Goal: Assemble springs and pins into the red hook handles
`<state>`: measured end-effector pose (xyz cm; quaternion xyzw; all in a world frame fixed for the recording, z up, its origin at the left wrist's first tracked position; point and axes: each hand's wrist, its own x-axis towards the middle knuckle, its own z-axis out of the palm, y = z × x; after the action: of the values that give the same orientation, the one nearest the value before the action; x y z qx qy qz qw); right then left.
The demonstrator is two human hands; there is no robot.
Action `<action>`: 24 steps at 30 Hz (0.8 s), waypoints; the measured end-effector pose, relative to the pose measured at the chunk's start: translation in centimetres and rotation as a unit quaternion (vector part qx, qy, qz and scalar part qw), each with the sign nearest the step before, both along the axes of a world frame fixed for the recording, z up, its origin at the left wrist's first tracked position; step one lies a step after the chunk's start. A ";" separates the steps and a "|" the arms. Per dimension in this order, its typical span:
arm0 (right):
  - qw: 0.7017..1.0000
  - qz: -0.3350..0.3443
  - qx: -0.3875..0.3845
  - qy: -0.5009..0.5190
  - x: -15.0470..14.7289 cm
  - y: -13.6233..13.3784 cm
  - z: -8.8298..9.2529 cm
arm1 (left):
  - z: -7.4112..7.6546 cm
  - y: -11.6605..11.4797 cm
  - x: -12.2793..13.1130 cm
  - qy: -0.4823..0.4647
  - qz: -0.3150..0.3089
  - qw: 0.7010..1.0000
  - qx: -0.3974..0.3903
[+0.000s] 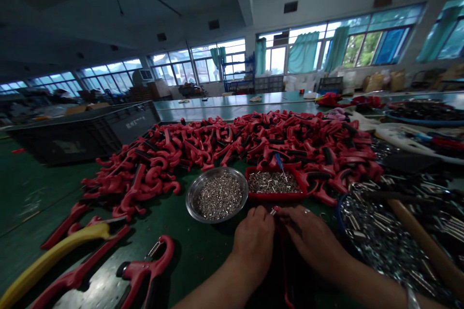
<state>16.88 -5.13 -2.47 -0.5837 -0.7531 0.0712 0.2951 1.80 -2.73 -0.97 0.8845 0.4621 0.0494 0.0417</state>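
Head view: the left hand (253, 236) is curled, knuckles upward, and whether it grips anything is hidden. The right hand (308, 234) reaches across to meet it, its fingertips (281, 211) pinching a small silver metal sleeve (272, 211) just above a slim dark red part (284, 260), which runs down toward the person's body and is partly hidden. Behind the hands stand a steel bowl (192, 198) and a red tray (264, 196), both filled with similar sleeves; a blue-handled pick (279, 160) leans in the tray. A heap of red-and-black plastic handles (253, 140) lies beyond, and a blue-rimmed basin (342, 222) of metal parts sits at right. Risk: a weak pinch could drop the sleeve among the heaped handles, where it would be hard to recover. Contact with the bowl or tray could spill their contents.
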 end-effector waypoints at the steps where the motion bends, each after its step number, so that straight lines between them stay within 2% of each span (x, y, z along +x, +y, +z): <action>1: 1.000 0.001 0.001 -0.003 -0.1 0.0 -0.1 | 0.0 0.0 -0.1 -0.008 0.007 1.000 -0.007; 8: 0.999 -0.006 0.024 -0.045 -0.5 0.1 -0.7 | -0.9 1.1 -1.7 -0.128 -0.006 0.991 -0.043; 12: 0.995 -0.001 0.050 -0.082 -0.6 0.2 -1.2 | -0.9 0.5 -2.6 -0.208 0.036 0.974 -0.076; 19: 0.984 0.030 0.090 -0.149 -1.0 0.5 -1.2 | -1.3 -0.8 -3.2 -0.193 0.078 0.973 -0.096; 24: 0.972 0.077 0.104 -0.194 -1.0 0.5 -0.3 | -1.1 -0.4 -3.3 -0.220 0.057 0.968 -0.104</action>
<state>15.93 -4.60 -2.77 -0.4927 -0.8420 -0.0999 0.1958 -1.52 -3.18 -2.10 0.8146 0.4941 0.1968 0.2314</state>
